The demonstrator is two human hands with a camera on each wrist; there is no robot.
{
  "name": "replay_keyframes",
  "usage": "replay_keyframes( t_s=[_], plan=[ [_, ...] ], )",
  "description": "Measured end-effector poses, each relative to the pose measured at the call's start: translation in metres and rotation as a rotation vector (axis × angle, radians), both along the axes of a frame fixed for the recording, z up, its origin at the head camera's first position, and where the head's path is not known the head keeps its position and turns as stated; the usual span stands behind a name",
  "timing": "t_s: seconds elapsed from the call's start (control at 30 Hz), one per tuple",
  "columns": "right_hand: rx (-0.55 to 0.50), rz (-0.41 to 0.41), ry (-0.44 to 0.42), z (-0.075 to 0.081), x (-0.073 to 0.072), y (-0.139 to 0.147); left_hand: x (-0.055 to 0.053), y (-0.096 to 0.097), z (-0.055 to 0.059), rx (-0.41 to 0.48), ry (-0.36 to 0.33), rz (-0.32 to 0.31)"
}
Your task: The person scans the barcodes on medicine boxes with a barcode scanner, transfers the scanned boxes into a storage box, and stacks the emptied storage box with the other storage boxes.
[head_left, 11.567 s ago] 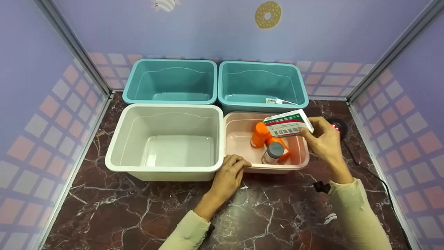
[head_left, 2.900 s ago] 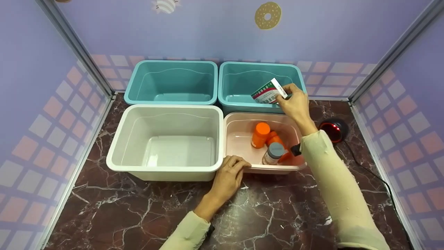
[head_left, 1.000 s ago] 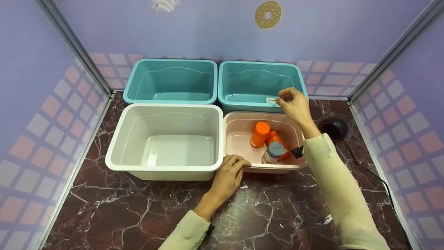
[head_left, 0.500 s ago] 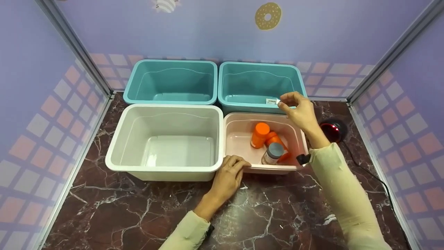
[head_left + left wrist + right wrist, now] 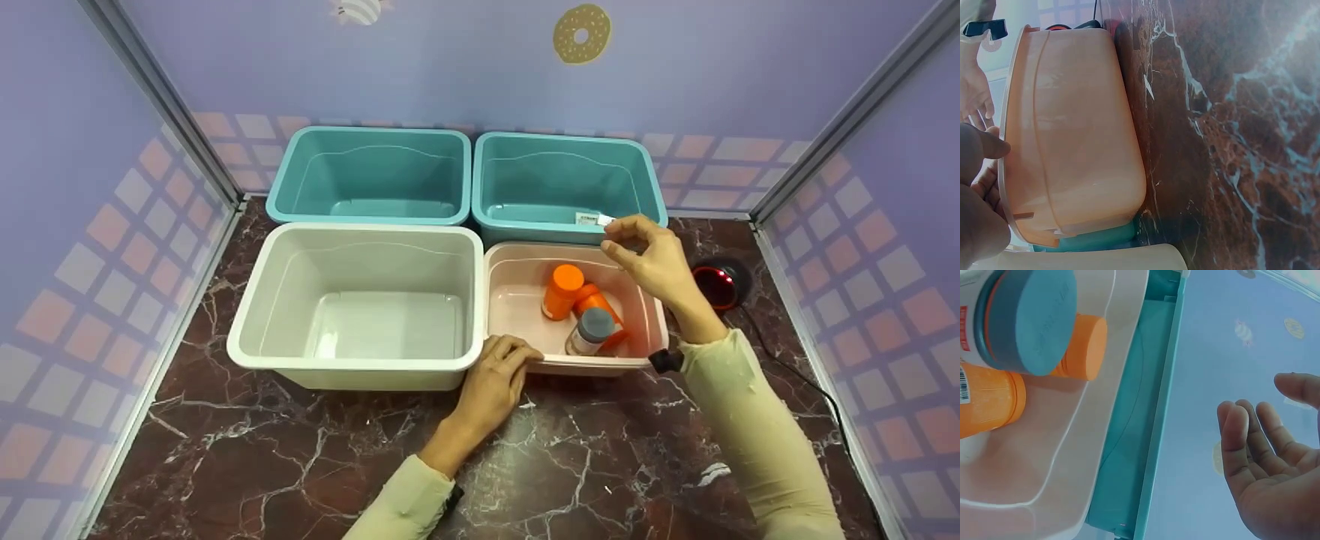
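Note:
My left hand [image 5: 491,382] grips the front rim of the pink bin [image 5: 517,259]; the left wrist view shows its digits on both sides of the rim [image 5: 1004,185]. My right hand [image 5: 660,266] hovers empty over that bin's back right corner, fingers loosely bent, thumb apart from them. Inside stand an orange bottle [image 5: 562,292] and a bottle with a grey lid [image 5: 595,325]. Another orange bottle [image 5: 598,304] lies tilted between them. White boxes [image 5: 588,218] show partly above the front rim of the right teal bin [image 5: 562,142]; the rest is hidden.
A large off-white bin [image 5: 360,364] stands left of the pink one, with a second teal bin [image 5: 375,135] behind it. A black device with red lights [image 5: 721,285] sits at the right, its cable [image 5: 795,367] trailing along the marbled tabletop [image 5: 555,465].
My right hand carried a white and green medicine box from over the pink bin into the right teal bin and let go. It has since drawn back toward me. The left hand stayed put.

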State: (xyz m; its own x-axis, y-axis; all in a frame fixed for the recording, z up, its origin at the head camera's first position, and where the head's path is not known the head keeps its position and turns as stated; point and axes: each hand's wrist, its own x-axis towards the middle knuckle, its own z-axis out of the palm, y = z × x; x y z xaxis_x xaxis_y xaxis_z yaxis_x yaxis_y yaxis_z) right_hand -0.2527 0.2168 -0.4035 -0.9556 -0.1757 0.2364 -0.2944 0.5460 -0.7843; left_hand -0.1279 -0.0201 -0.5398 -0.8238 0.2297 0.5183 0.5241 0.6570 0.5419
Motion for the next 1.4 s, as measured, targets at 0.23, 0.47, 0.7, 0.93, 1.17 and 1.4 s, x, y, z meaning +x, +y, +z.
replay_keyframes(
  t_s=[0.23, 0.47, 0.7, 0.93, 1.17, 1.4],
  plan=[
    [0.003, 0.028, -0.01, -0.003, 0.015, 0.002, 0.0, 0.0, 0.0, 0.004, 0.004, 0.002],
    [0.061, 0.04, -0.019, -0.035, 0.007, 0.016, 0.0, 0.0, 0.0, -0.003, -0.011, 0.004],
    [0.059, 0.073, -0.041, -0.05, 0.011, 0.021, -0.001, 0.0, 0.0, -0.007, -0.029, 0.004],
    [0.057, 0.08, -0.102, -0.064, 0.018, 0.025, -0.001, 0.0, 0.0, -0.006, -0.009, 0.001],
    [0.09, 0.089, -0.126, -0.076, 0.023, 0.027, 0.0, 0.0, -0.001, -0.003, 0.004, -0.002],
    [0.098, 0.1, -0.157, -0.086, 0.025, 0.027, 0.0, 0.0, -0.001, -0.003, 0.004, 0.0]
  ],
)
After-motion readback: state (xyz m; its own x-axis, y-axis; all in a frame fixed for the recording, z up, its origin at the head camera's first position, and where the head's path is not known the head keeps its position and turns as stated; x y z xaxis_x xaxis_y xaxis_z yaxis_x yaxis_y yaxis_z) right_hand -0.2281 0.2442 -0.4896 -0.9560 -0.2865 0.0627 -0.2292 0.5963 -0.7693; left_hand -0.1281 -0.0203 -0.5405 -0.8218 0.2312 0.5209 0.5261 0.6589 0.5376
